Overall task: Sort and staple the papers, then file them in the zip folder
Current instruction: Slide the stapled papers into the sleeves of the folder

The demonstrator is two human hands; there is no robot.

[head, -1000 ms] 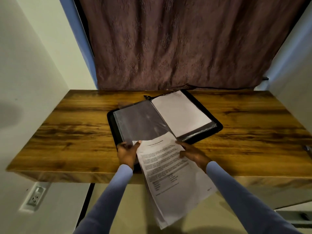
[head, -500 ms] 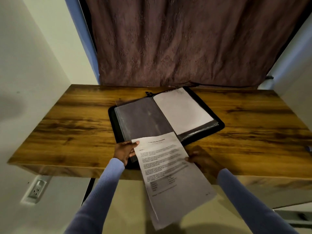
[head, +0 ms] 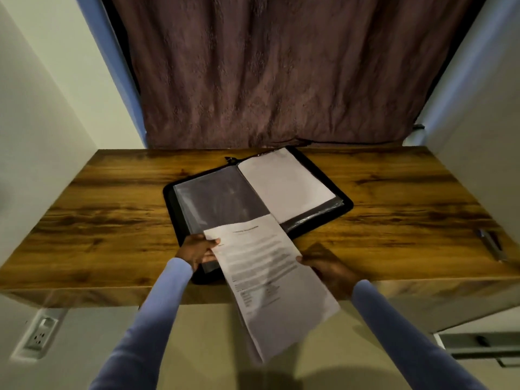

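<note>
Item 1: printed papers [head: 267, 280]. Held above the near edge of the wooden table [head: 112, 220], partly over it and partly beyond it toward the viewer. The long axis runs from upper left to lower right; the headed top edge points away toward the folder, and the bottom end hangs off the table. The top corner overlaps the folder's near edge. Whether a staple is present cannot be told.

Item 2: left hand [head: 198, 250]. The upper left edge of the papers is pinched, thumb laid on top and fingers curled beneath.

Item 3: right hand [head: 329, 273]. The right edge of the papers is gripped at mid-length; the thumb tip is seen at the paper's margin, the remaining fingers being hidden in shadow.

Item 4: zip folder [head: 256, 198]. Black, laid open on the table's centre, turned slightly so its spine runs from far left to near right. A clear sleeve is shown on the left page, a white sheet [head: 284, 182] on the right.

Item 5: pen [head: 491, 244]. Laid near the table's right edge, well apart from the folder.

Item 6: curtain [head: 270, 71]. Hung behind the table.
</note>
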